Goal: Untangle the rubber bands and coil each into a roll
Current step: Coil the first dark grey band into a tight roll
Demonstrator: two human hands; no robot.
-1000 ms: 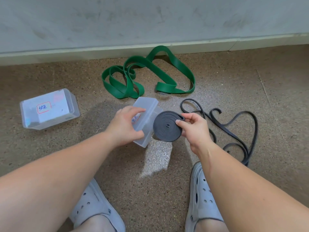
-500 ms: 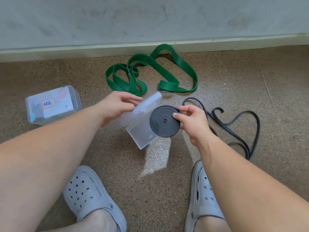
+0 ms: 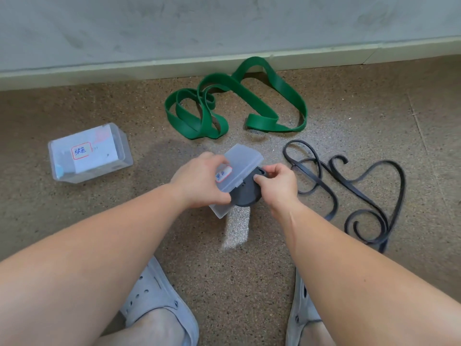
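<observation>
Mid-frame, the right hand pinched the coiled black rubber band roll at its upper rim, the grip closed tight. The disc faced my camera, with no long axis, and sat at 5 o'clock partly behind the translucent plastic box, which the left hand gripped. I judged the roll light, soft and springy: hold it across the rim, or the windings would slip loose.

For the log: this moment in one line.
left hand holds clear box | right hand pinches black roll at box | green band loose on floor
</observation>
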